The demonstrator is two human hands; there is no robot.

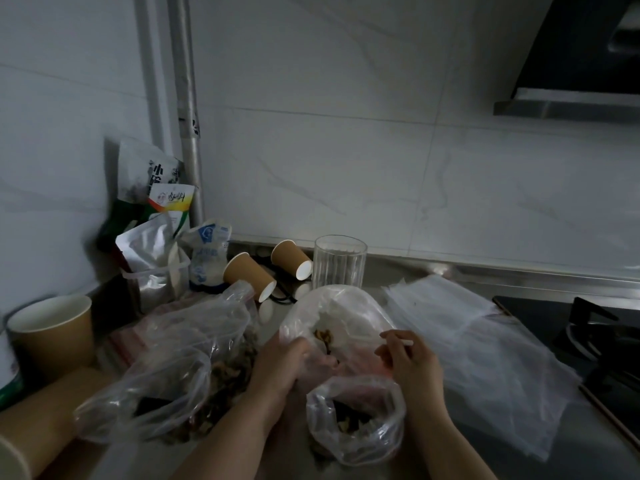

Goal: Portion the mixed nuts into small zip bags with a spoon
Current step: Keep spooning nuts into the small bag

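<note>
Left hand point(289, 367): its grip holds the side of the small bag point(341, 323), keeping the mouth wide.
Right hand point(410, 363): its grip pinches a thin white spoon handle point(401, 341) at the bag's mouth.
Nuts point(323, 336): a few sit inside the small bag.
Big nut bag point(194, 368): left on the bench point(571, 459), open.
Near bag point(356, 419): in front, with nuts inside.
Empty bags point(478, 341): piled on the right.

Spoon bowl hidden inside zip bag point(332, 317), centre; paper cup point(10, 459) cut off lower left; packet print point(157, 174) blurred.
</note>
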